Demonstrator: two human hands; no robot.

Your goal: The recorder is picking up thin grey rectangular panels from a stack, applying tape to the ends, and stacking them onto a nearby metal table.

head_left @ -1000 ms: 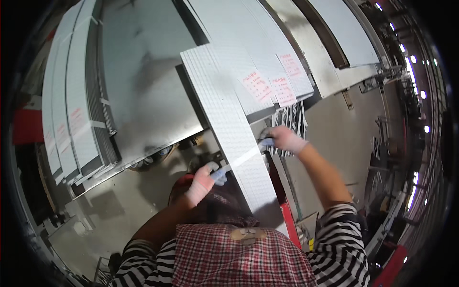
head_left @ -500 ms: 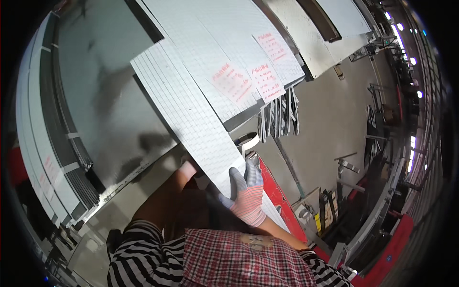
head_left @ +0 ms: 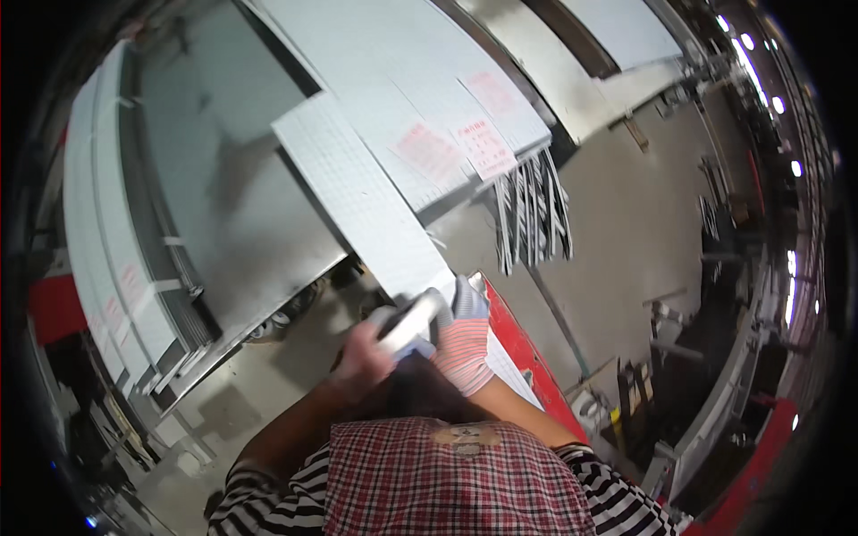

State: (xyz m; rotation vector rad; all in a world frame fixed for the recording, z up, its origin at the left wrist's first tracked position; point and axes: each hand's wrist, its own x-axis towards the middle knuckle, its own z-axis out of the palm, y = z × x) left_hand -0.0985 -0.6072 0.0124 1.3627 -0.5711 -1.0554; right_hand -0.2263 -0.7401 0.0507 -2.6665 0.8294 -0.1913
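A bundle of long white strips [head_left: 362, 192] runs from the table toward my body. My right hand [head_left: 465, 344], in a striped pink and grey glove, grips the near end of the bundle, fingers over its right edge and thumb on the near side. My left hand [head_left: 365, 355], blurred by motion, holds a roll of white tape [head_left: 413, 323] at the bundle's left side, close to my right thumb. The roll partly hides the bundle's end. Beyond the bundle lie wide white panels [head_left: 375, 71] with red-printed paper labels [head_left: 484, 147].
A grey metal tabletop [head_left: 223, 179] lies left, with more taped white strips [head_left: 98, 223] at its far side. Thin dark and white strips [head_left: 534, 214] hang off the panels' right end. A red-edged stand [head_left: 523, 344] is by my right forearm.
My left hand has come up from below the bundle to its near end. The tape roll has gone from the bundle's right edge to its left side, into my left hand. My right hand keeps its grip.
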